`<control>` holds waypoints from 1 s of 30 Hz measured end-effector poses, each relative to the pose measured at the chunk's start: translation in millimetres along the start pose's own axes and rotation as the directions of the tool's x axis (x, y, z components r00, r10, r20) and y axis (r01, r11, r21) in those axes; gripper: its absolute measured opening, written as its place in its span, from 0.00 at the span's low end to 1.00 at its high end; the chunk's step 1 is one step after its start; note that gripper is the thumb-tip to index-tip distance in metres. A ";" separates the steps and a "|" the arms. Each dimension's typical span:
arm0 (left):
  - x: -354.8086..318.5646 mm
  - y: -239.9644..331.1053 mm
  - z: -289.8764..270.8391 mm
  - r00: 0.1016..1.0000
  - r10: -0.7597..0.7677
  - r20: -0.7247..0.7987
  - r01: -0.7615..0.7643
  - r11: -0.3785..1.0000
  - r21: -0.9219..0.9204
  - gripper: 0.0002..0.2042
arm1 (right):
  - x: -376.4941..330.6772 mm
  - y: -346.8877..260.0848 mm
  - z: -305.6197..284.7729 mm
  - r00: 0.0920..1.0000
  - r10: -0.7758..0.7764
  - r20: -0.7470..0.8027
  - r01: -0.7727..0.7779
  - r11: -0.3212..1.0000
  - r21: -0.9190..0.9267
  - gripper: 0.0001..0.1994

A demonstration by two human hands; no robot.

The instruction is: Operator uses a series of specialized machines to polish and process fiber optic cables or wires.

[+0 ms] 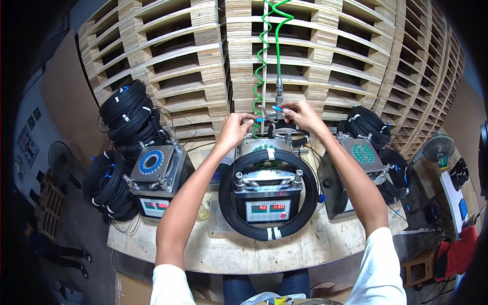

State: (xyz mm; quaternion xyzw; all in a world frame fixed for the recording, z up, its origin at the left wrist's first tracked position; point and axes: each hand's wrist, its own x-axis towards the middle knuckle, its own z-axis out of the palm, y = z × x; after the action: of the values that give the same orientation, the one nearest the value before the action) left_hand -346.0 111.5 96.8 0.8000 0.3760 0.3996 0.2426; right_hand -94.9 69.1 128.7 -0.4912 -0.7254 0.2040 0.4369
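Beyond the middle machine, my left hand (237,130) is closed in a pinch on a small blue cable connector (261,120). Just to its right and a little higher, my right hand (302,115) pinches another blue cable connector (276,108). Between the hands hangs a metal air gun (275,115), fed by a green coiled hose (277,46). Whether any finger touches the gun I cannot tell. Nearer me, a coil of black cable (227,203) with white ties leans around the polishing machine (268,201), whose lit red display faces me.
Two similar machines flank it, the left one (154,168) with a blue ring of connectors, the right one (362,152) with green. Black cable coils (129,112) pile up at the left, and more coils (363,127) at the right. Wooden pallets (315,56) stand behind the table (244,256).
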 end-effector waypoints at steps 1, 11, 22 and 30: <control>-1.6 -8.7 -0.9 1.000 -0.013 -0.009 0.013 1.000 0.006 0.10 | -0.6 -6.4 6.4 0.997 0.069 0.042 -0.070 0.998 0.002 0.11; -2.8 -22.3 -3.1 0.995 -0.012 0.101 0.001 0.994 0.106 0.08 | -9.2 -0.4 23.5 0.971 -0.172 0.165 0.226 0.884 -0.409 0.10; -9.1 -24.2 -5.8 0.973 0.012 0.232 -0.058 0.980 0.190 0.11 | 3.5 -11.5 41.3 0.841 0.291 0.456 0.143 0.693 -0.706 0.10; -12.6 -28.4 -8.4 0.967 -0.036 0.251 -0.005 0.987 0.162 0.11 | 15.4 -19.4 54.5 0.776 0.410 0.480 0.177 0.589 -0.789 0.13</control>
State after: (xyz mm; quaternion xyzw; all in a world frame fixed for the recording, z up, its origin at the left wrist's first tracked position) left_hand -369.5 119.3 76.2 0.8585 0.3792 0.2606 0.2263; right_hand -152.9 81.7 120.3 -0.5872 -0.8012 0.0358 -0.1097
